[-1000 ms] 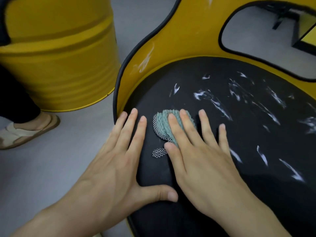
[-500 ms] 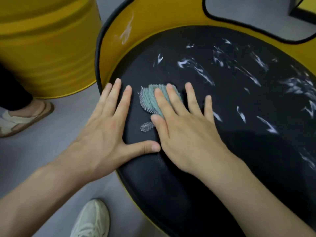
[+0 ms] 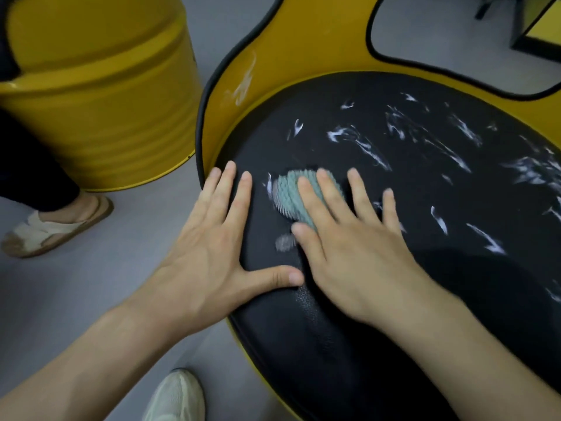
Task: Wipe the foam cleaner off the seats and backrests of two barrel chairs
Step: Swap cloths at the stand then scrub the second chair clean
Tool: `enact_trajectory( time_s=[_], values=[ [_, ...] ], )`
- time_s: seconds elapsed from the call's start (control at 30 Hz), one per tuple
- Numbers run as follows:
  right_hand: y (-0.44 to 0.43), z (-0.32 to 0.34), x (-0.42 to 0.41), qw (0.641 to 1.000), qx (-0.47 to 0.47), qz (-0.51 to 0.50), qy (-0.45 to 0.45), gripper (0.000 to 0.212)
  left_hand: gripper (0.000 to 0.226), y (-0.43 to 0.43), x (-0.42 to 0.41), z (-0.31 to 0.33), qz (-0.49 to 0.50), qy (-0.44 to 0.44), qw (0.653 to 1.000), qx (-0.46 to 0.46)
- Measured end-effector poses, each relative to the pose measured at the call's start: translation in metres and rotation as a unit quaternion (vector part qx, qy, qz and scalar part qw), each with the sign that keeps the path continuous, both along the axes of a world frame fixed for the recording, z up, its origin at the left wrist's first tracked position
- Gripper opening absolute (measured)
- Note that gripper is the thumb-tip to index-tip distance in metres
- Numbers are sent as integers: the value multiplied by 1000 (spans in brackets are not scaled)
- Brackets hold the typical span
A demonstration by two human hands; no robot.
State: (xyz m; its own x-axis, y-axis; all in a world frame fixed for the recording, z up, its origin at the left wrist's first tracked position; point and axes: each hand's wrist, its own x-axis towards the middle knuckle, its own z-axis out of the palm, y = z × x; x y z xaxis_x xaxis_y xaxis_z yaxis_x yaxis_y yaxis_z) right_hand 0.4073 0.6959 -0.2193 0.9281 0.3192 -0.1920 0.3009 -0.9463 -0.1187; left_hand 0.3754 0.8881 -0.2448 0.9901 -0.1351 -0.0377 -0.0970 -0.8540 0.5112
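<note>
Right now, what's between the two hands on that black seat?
In the head view, a strip of black seat separates the left hand and right hand. A green cloth pokes into it from under the right fingers, beside a foam streak.

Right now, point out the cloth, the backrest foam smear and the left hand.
cloth [image 3: 285, 192], head view, teal ribbed part.
backrest foam smear [image 3: 245, 82], head view, middle of streak.
left hand [image 3: 212, 247], head view, back of hand.

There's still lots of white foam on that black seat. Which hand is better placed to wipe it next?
Probably the right hand: it presses the green cloth flat on the seat, with foam streaks just ahead of it. The left hand rests bare at the seat's edge.
</note>
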Motion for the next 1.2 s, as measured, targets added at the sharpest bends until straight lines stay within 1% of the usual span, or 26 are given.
enact_trajectory(
  time_s=[0.1,0.17,0.23,0.3,0.37,0.43,0.57,0.63,0.7,0.77,0.87,0.97,1.03,1.2],
  values=[
    [18,-4,43,1000,13,-2,5,60,143,0,0,-1,-1,0,1000,2],
    [23,-6,50,1000,20,2,0,60,142,0,0,-2,-2,-4,1000,0],
    [16,-4,36,999,36,8,-5,59,142,0,0,-2,-2,-5,1000,0],
    [4,0,4,999,44,23,-8,58,141,1,0,-1,-3,-5,1000,-5],
    [-6,4,-27,999,30,35,-1,61,141,1,0,0,-5,-3,1000,-8],
    [-9,6,-35,999,14,32,15,63,141,1,0,-1,-2,-5,1000,-9],
    [6,0,7,1000,27,15,7,56,141,1,0,-1,-2,-4,1000,-5],
    [17,-3,36,999,32,7,1,57,141,0,0,-2,-1,-4,1000,-5],
    [23,-4,49,1000,27,7,-7,57,141,0,1,-2,-1,-5,1000,-5],
    [19,-4,37,999,37,6,-14,58,141,1,1,-3,-1,-4,1000,-3],
    [0,0,-16,999,38,14,-23,58,140,1,0,-2,-2,-2,1000,-6],
    [-9,4,-41,1000,15,6,10,62,140,1,1,-1,-3,-2,1000,-9],
    [-5,1,-25,1000,12,-1,7,60,141,0,1,0,-4,1,1000,-7],
    [21,-5,56,1000,15,-26,0,58,145,0,1,-1,-1,2,1000,1]
  ],
)
